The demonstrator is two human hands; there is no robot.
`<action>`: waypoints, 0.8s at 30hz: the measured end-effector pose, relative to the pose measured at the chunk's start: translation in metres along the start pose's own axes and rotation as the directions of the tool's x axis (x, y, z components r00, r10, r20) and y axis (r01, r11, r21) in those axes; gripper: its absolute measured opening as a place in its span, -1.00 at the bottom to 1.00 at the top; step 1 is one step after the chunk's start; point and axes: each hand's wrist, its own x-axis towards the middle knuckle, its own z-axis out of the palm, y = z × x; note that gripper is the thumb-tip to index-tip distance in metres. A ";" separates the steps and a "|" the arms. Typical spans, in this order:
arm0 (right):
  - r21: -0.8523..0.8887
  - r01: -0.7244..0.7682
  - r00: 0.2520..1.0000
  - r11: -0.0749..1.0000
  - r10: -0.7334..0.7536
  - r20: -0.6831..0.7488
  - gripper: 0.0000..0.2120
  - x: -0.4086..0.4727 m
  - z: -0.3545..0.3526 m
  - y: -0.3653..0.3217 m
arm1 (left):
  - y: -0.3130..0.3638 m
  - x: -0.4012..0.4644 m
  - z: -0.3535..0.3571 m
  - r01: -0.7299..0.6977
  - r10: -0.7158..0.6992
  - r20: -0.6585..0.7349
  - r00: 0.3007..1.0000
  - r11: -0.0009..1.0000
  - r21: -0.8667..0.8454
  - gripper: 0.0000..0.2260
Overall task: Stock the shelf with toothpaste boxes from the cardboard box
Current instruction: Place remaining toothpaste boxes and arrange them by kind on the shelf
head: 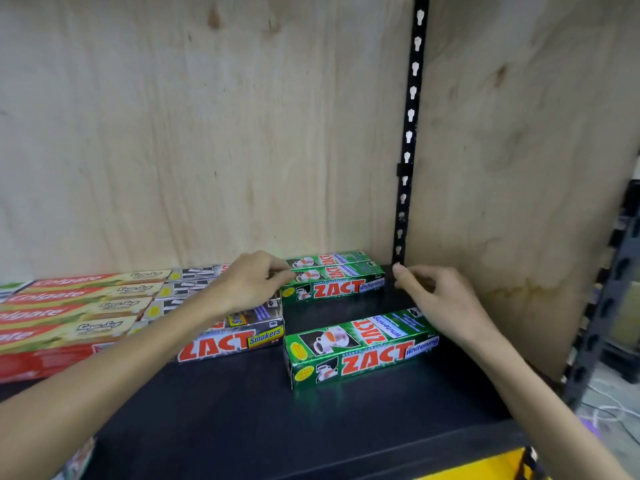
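Plywood back panel (207,133) rises behind the hands, a black slotted upright (410,133) just above the right one, white cables (609,410) far right below.

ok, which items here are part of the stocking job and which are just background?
Job:
- left hand, right hand at the back green Zact stack
- front green Zact box
- grey Zact Smokers boxes
- red Colgate boxes
- black shelf

Background:
- plywood back panel
- slotted upright

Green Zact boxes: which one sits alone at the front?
The green Zact Whitening box nearest the camera, apart from the stacked green ones at the back between both hands.
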 end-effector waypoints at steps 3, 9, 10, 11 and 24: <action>0.023 -0.004 0.999 1.000 0.003 0.038 -0.50 -0.042 -0.013 -0.005 | 0.012 -0.033 -0.010 -0.056 0.049 -0.090 0.995 0.996 -0.076 -0.77; -0.108 0.062 0.989 0.992 -0.046 0.139 -0.12 -0.072 -0.034 0.002 | 0.042 -0.113 -0.015 -0.160 0.171 0.088 0.981 0.980 -0.117 -0.55; -0.118 0.081 0.986 0.990 -0.063 0.153 -0.09 -0.075 -0.034 0.002 | 0.041 -0.118 -0.012 -0.171 0.176 0.091 0.980 0.983 -0.064 -0.48; -0.123 0.095 0.985 0.988 -0.075 0.154 -0.10 -0.078 -0.033 0.003 | 0.039 -0.121 -0.009 -0.179 0.181 0.074 0.981 0.983 -0.030 -0.46; -0.188 -0.025 0.999 0.982 0.016 -0.049 -0.36 -0.047 -0.011 0.009 | 0.044 -0.065 0.023 -0.043 0.062 -0.112 0.992 0.985 0.164 -0.52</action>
